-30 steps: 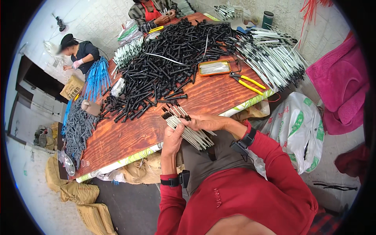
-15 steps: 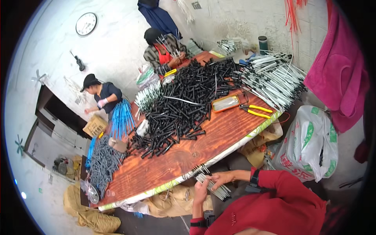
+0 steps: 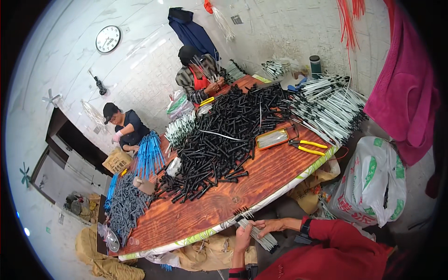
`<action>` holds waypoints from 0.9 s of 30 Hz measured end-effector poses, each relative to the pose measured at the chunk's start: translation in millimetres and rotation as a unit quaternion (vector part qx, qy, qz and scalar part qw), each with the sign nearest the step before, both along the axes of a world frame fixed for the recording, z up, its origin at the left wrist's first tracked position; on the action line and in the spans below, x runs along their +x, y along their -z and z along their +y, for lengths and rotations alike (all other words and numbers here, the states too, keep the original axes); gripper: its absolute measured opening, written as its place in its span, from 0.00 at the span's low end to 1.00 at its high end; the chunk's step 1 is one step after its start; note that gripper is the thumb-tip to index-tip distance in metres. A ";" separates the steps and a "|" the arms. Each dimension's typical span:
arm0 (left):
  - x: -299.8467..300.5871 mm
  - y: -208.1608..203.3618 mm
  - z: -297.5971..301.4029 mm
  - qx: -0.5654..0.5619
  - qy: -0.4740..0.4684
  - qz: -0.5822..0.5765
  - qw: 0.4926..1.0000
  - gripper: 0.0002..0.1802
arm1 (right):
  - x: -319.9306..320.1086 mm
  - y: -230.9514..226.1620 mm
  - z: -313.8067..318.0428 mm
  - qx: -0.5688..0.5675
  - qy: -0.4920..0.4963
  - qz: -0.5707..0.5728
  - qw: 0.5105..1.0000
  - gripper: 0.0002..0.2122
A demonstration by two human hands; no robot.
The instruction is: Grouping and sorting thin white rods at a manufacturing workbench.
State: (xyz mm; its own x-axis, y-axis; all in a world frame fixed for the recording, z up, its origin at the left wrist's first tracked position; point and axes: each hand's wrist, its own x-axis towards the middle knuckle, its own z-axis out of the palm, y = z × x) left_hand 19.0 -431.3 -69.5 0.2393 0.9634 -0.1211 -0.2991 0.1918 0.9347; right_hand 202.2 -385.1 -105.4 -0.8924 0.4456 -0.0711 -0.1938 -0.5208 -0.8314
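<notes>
Just off the near edge of the wooden table (image 3: 205,210), a bundle of thin white rods with black ends (image 3: 267,241) slants through my hands. My left hand (image 3: 242,239) is wrapped round the bundle's upper part from the left. From the right, my right hand (image 3: 270,227) presses against the rods with its fingers bent in. The fingertips of both hands are partly hidden by the rods. Beyond them on the table lies a wide heap of black plastic tube-like parts (image 3: 219,140).
Pliers with yellow handles (image 3: 311,147) lie beside an orange-rimmed tray (image 3: 260,145). More white rods (image 3: 322,109) are piled at the right, grey parts (image 3: 128,200) at the left. Two people (image 3: 133,127) work across the table. A white bag (image 3: 366,182) stands at right.
The whole view has shifted slightly, with the scene sitting a little lower. Both my hands stay on the rod bundle. The co-worker at the left has bent the head down and brought the arms in.
</notes>
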 end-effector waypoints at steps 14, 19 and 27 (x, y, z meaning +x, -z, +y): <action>31.4 -73.3 58.2 0.057 0.055 0.073 0.994 0.15 | 12.8 -32.8 38.2 0.108 0.075 -0.014 0.991 0.28; 8.3 -76.0 55.9 -0.004 0.131 0.131 0.983 0.14 | 13.7 -20.0 26.7 0.094 0.077 -0.054 0.991 0.22; -15.7 -125.2 40.1 -0.082 0.206 0.203 0.954 0.19 | -6.9 5.2 25.5 0.274 0.131 -0.168 0.938 0.25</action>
State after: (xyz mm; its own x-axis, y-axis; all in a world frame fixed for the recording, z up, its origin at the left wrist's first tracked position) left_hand 3.3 -391.2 55.7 0.4946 0.7583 -0.4247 0.2134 0.3677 0.9051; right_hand 195.3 -359.7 -110.6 -0.7151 0.6986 -0.0250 0.0651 0.0309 -0.9974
